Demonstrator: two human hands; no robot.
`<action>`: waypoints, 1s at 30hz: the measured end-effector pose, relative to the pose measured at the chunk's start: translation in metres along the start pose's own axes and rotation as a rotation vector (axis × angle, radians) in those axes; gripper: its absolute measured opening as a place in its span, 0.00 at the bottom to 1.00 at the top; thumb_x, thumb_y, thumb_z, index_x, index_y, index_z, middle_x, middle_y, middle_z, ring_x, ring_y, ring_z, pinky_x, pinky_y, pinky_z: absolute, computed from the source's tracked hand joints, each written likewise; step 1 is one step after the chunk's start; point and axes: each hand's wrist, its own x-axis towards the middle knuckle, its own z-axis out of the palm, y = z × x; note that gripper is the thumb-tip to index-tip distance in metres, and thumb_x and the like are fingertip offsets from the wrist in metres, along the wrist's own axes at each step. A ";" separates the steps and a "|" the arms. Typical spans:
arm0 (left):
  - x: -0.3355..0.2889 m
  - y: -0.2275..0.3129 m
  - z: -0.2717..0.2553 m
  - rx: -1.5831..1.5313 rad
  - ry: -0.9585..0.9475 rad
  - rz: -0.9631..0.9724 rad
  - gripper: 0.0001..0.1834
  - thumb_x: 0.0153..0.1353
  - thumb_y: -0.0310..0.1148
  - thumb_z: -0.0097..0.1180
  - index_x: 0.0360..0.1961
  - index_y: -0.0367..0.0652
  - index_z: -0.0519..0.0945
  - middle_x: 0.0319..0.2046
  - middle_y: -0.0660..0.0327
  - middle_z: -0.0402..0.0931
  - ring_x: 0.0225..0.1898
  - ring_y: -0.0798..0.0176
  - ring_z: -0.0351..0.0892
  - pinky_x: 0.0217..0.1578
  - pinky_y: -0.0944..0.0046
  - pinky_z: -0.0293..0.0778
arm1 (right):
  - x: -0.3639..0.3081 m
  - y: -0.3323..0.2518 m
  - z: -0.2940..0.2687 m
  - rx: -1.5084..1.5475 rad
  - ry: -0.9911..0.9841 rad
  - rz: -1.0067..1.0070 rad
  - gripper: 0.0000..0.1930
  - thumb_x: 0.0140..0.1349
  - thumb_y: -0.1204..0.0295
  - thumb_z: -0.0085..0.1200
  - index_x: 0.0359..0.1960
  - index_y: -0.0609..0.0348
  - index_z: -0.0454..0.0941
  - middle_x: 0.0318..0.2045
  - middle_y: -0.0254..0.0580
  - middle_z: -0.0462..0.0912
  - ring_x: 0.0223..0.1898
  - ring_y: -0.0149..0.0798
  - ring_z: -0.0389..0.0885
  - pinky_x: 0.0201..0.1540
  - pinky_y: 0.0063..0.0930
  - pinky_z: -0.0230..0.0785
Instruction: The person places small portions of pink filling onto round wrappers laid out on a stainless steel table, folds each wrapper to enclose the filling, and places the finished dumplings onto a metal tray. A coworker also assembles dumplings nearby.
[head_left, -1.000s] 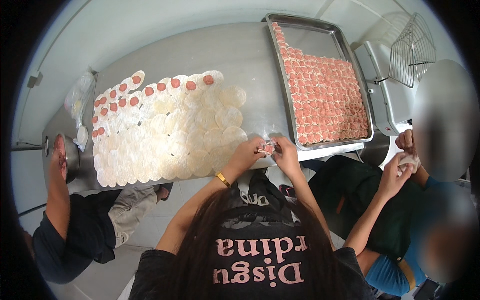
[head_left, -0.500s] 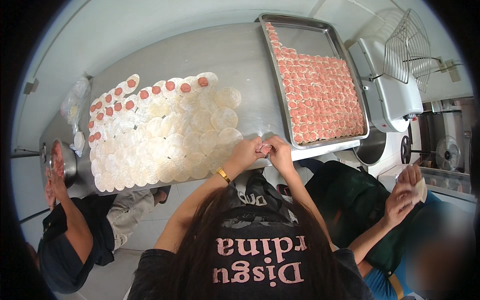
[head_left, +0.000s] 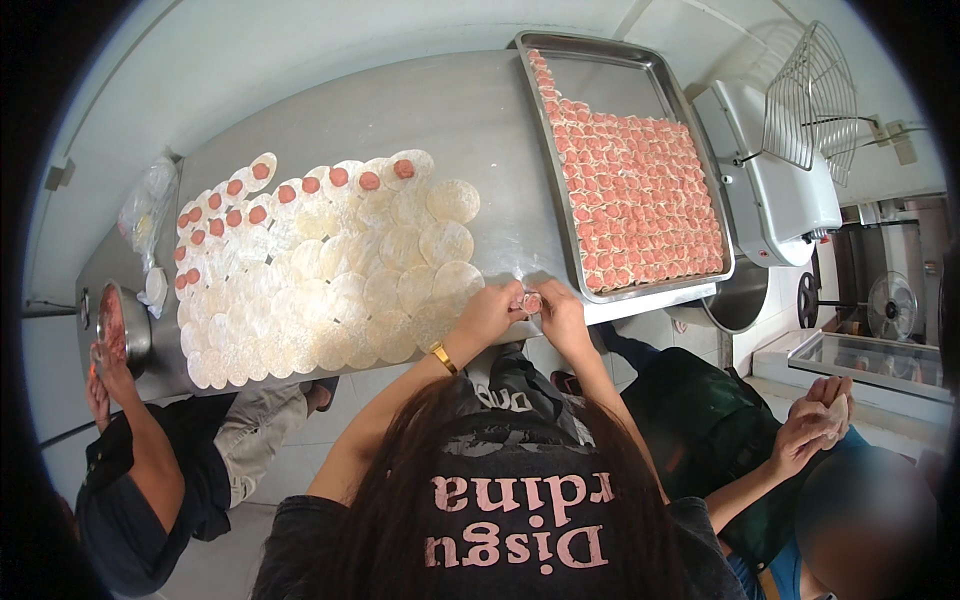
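Between my two hands, over the near edge of the steel table, is a small open-topped dumpling (head_left: 531, 302) with pink meat showing in its gathered wrapper. My left hand (head_left: 490, 308) pinches its left side, a gold watch on that wrist. From the other side, the fingers of my right hand (head_left: 561, 313) close around it. Left of my hands, floured round wrappers (head_left: 340, 290) overlap in rows, and several along the far side carry balls of pink meat (head_left: 339, 177). To the right, a metal tray (head_left: 548, 120) holds tightly packed rows of open dumplings (head_left: 640, 200).
At the left, a co-worker's hands (head_left: 112, 372) are at a steel bowl (head_left: 135, 330) of pink meat. Another co-worker's hands (head_left: 812, 425) hold a wrapper at the right. A white machine (head_left: 765, 180) with a wire guard (head_left: 815, 95) stands beyond the tray. A plastic bag (head_left: 152, 205) lies at the table's left end.
My fingers have shifted slightly around the dumpling, whose meat top shows rounder now. The right co-worker's hands have moved lower and closer together around the wrapper.
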 end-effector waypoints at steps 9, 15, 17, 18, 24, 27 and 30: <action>0.000 -0.005 0.001 0.056 0.015 0.047 0.14 0.51 0.36 0.63 0.32 0.40 0.73 0.26 0.48 0.77 0.30 0.42 0.77 0.29 0.48 0.70 | 0.001 -0.003 -0.009 0.047 -0.013 0.004 0.18 0.45 0.87 0.51 0.40 0.62 0.77 0.36 0.51 0.76 0.38 0.56 0.76 0.41 0.43 0.69; -0.001 -0.003 -0.002 0.111 0.004 0.072 0.11 0.54 0.35 0.59 0.35 0.42 0.74 0.28 0.49 0.77 0.33 0.42 0.77 0.32 0.47 0.70 | -0.003 -0.007 -0.008 -0.030 -0.150 0.121 0.21 0.45 0.86 0.52 0.44 0.61 0.76 0.37 0.51 0.75 0.41 0.57 0.76 0.43 0.42 0.70; 0.001 -0.002 -0.006 0.106 0.009 0.103 0.11 0.54 0.35 0.59 0.35 0.43 0.74 0.28 0.49 0.77 0.33 0.42 0.77 0.32 0.47 0.70 | -0.001 -0.008 -0.007 -0.031 -0.158 0.107 0.20 0.46 0.85 0.53 0.45 0.61 0.76 0.39 0.50 0.75 0.43 0.57 0.75 0.45 0.43 0.70; 0.001 -0.001 -0.009 0.091 0.015 0.117 0.11 0.53 0.35 0.60 0.33 0.42 0.74 0.27 0.49 0.77 0.32 0.42 0.76 0.31 0.47 0.70 | 0.000 -0.009 -0.008 -0.015 -0.152 0.105 0.19 0.47 0.84 0.54 0.44 0.61 0.76 0.39 0.50 0.75 0.43 0.57 0.75 0.44 0.43 0.70; 0.014 -0.008 -0.032 -0.117 0.023 -0.020 0.09 0.55 0.32 0.56 0.35 0.39 0.76 0.27 0.50 0.78 0.30 0.44 0.77 0.32 0.53 0.73 | 0.009 -0.012 -0.010 -0.087 -0.242 0.124 0.19 0.49 0.82 0.58 0.46 0.58 0.77 0.39 0.47 0.78 0.37 0.52 0.78 0.39 0.37 0.72; 0.036 -0.013 -0.032 -0.215 0.171 -0.053 0.08 0.57 0.32 0.54 0.35 0.39 0.76 0.27 0.52 0.78 0.29 0.46 0.78 0.30 0.55 0.74 | 0.022 -0.007 -0.028 0.174 -0.197 0.231 0.17 0.49 0.83 0.59 0.43 0.58 0.78 0.36 0.43 0.79 0.32 0.43 0.80 0.35 0.30 0.72; 0.063 -0.015 -0.015 -0.076 0.273 0.019 0.09 0.59 0.33 0.54 0.38 0.41 0.75 0.31 0.53 0.78 0.29 0.47 0.78 0.29 0.54 0.75 | 0.068 0.011 -0.059 0.561 -0.026 0.229 0.15 0.46 0.83 0.61 0.39 0.59 0.80 0.36 0.38 0.80 0.32 0.30 0.78 0.32 0.25 0.71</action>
